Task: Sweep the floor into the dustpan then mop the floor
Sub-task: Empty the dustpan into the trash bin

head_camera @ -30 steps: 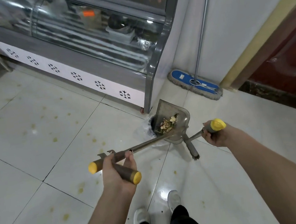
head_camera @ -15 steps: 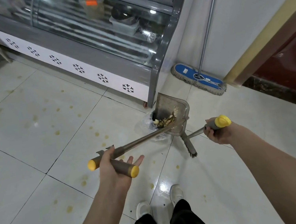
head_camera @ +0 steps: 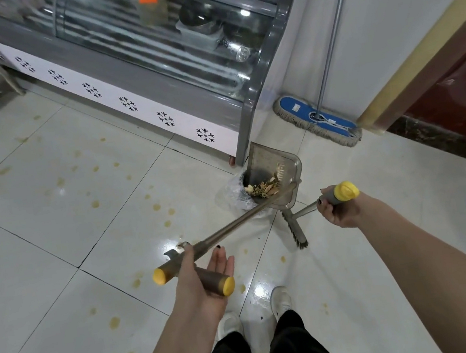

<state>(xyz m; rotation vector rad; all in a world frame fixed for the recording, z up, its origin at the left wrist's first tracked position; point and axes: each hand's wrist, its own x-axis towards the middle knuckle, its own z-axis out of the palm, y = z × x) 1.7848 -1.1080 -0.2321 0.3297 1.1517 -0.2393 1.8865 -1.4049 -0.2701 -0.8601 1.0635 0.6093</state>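
My left hand [head_camera: 199, 284] holds the long dustpan handle [head_camera: 228, 231] at its yellow-capped cross grip, fingers spread loosely with the thumb over the shaft. The grey dustpan [head_camera: 273, 159] is tilted over a small bin [head_camera: 233, 196] lined with a clear bag. Dry scraps [head_camera: 263, 188] lie at the pan's lower edge above the bin mouth. My right hand [head_camera: 340, 211] is closed around the yellow-capped broom handle [head_camera: 346, 191]. The broom head [head_camera: 294, 229] hangs just right of the dustpan, near the floor.
A blue flat mop [head_camera: 317, 120] leans on the white wall behind the bin. A glass display fridge [head_camera: 147, 53] runs along the left back. Yellowish stains [head_camera: 95, 204] dot the white floor tiles. A dark red door [head_camera: 462, 99] stands at right. My shoes [head_camera: 280, 300] are below.
My left fingers have opened from a closed grip on the dustpan's cross handle. The dustpan has stayed tipped over the bin, and the right hand has barely moved.
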